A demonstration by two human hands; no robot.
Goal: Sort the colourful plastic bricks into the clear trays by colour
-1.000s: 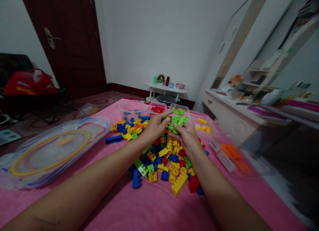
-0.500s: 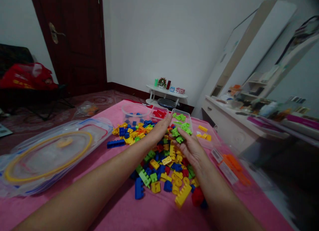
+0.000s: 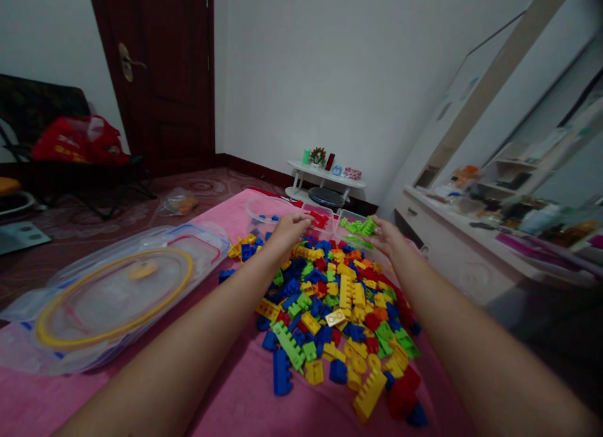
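Note:
A big loose heap of toy building bricks (image 3: 325, 299) in yellow, blue, green, red and orange lies on the pink cloth. My left hand (image 3: 289, 230) is over the far side of the heap, fingers stretched forward and a little bent, with nothing visible in them. At the right rim of a clear box (image 3: 342, 239) is my right hand (image 3: 389, 237), its fingers around a clump of light green bricks (image 3: 363, 227). Other green bricks sit in that box. Beside it stands a clear box of red bricks (image 3: 319, 220). A round clear tub (image 3: 257, 206) with blue bricks is partly hidden.
Stacked clear lids (image 3: 113, 299), one with a yellow ring, lie left on the pink cloth (image 3: 235, 387). A white dresser (image 3: 461, 236) with bottles stands to the right. Behind is a low white shelf (image 3: 306, 168). A red bag (image 3: 78, 140) rests on a chair at left.
My hands have moved apart. The right hand has gone forward and right with the green bricks to the box. My left hand has drawn back left, and the view has shifted left.

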